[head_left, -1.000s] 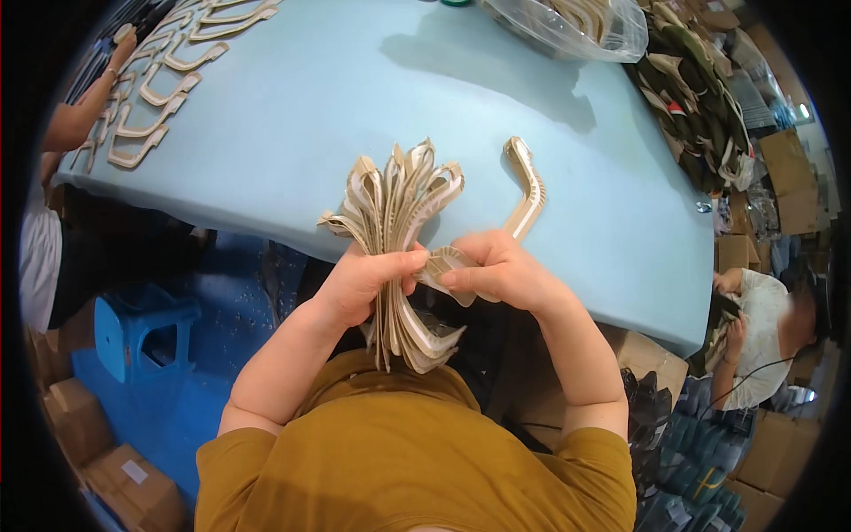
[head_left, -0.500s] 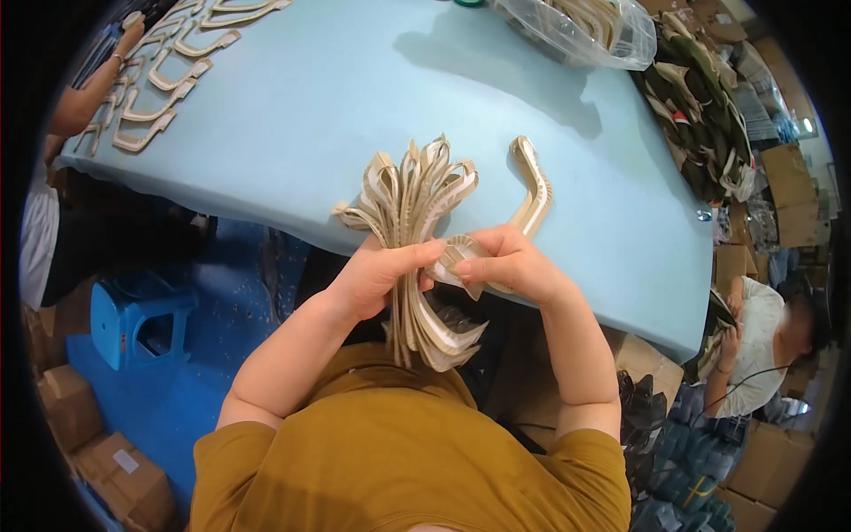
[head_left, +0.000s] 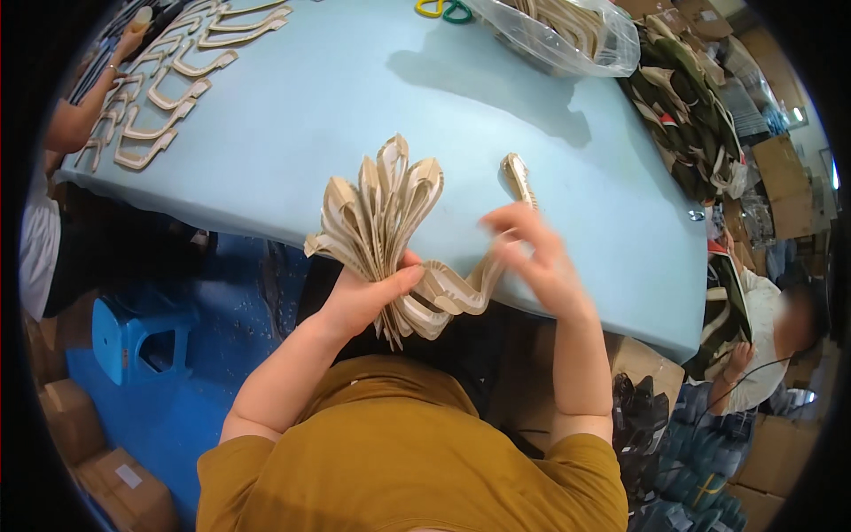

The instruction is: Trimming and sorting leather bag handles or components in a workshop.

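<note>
My left hand (head_left: 359, 300) is closed round the middle of a bundle of beige fabric strips (head_left: 383, 208) with white markings. Folded loops fan out above the fist, and loose ends hang below it. From the bundle a wavy length of strip (head_left: 467, 297) runs right, over the table's near edge, toward my right hand (head_left: 548, 266). That hand is blurred by motion, its fingers apart and nothing visibly gripped. Just beyond it, the curled end of the strip (head_left: 517, 177) lies on the table; my right hand hides how the two lengths join.
Similar curved strips (head_left: 168, 89) lie in rows on the light blue table (head_left: 319, 115) at far left, by another person's arm (head_left: 84, 115). At the back are a clear bag of strips (head_left: 576, 40) and scissors (head_left: 443, 9). A blue stool (head_left: 142, 332) stands left; another person (head_left: 762, 337) sits right.
My right hand has let go of the strip beside the bundle and moved up and right, its fingers spreading. The bundle has shifted slightly left in my left hand, and a strip now stretches out from it.
</note>
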The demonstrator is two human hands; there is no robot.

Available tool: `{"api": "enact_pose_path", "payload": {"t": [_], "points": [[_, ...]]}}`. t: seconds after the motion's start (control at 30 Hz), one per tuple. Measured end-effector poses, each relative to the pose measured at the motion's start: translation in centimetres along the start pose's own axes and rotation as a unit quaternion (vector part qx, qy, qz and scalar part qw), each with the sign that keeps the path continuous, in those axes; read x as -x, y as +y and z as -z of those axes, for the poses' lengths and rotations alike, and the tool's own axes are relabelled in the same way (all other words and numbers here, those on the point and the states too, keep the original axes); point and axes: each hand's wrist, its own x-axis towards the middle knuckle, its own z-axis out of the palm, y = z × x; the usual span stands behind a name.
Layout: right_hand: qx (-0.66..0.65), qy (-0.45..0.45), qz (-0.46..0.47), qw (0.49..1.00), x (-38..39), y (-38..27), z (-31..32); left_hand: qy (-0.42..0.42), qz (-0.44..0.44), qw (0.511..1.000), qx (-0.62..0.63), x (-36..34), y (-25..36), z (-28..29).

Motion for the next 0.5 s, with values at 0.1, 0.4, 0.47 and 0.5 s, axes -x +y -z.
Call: {"api": "enact_pose_path", "payload": {"t": [0.1,0.4,0.47,0.5], "points": [[0.284,0.208,-0.221,0.910,-0.7,1.4,1.8,-0.022,0.018,1.000,0.014,0.6,-1.2,0.0],[0.268,0.209,-0.091,0.936,-1.6,5.5,0.2,-0.034,0.051,0.996,0.064,0.9,0.5,1.5],[0.222,0.192,-0.081,0.952,-1.0,4.9,-0.8,0.022,0.055,0.993,0.104,0.3,1.0,1.3],[0.187,0.190,-0.020,0.964,-0.7,3.8,-1.6,0.051,0.058,0.989,0.122,0.1,1.4,1.2]]}}
